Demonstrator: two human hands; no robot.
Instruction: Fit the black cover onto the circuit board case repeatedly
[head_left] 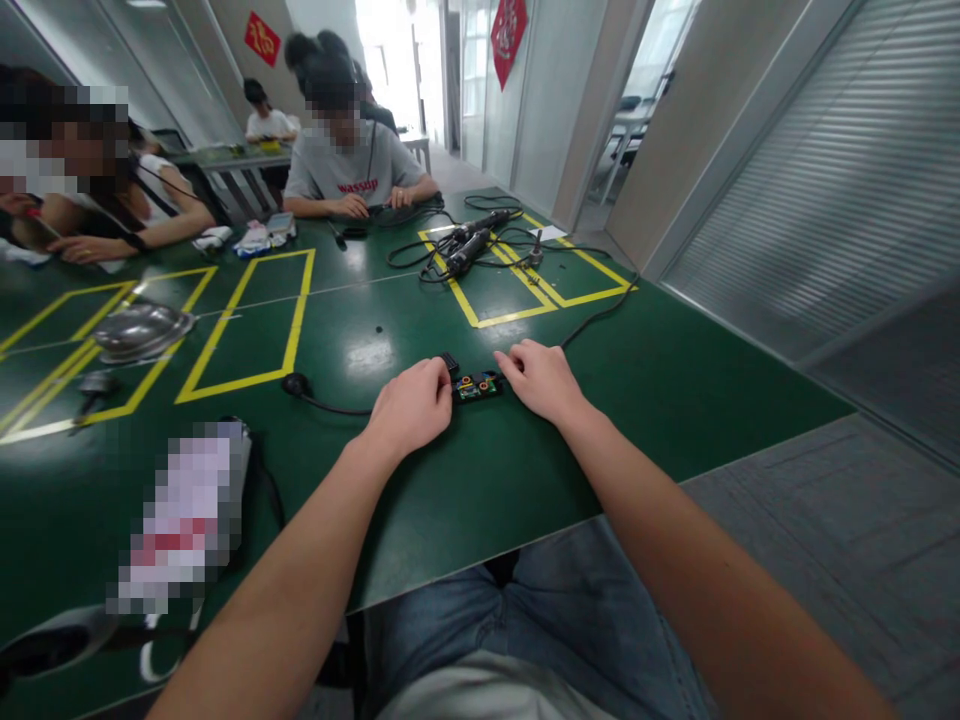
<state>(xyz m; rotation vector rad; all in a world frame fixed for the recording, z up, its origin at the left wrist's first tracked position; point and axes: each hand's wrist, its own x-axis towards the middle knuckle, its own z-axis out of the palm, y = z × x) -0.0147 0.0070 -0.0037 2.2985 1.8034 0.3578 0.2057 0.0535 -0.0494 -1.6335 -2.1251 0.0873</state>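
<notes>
The left hand has its fingers curled together, clamped on the near-left end of the circuit board; the right hand is at its other end, its grip unclear. A small black piece lies just beyond the left fingers, cabled tools well beyond both.

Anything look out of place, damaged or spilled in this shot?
The black cables sprawl in untidy loops around the dark tools, across the yellow tape. Between the left hand and right hand, a circuit board lies exposed; I can't tell whether that means damage. I see no spill.
</notes>
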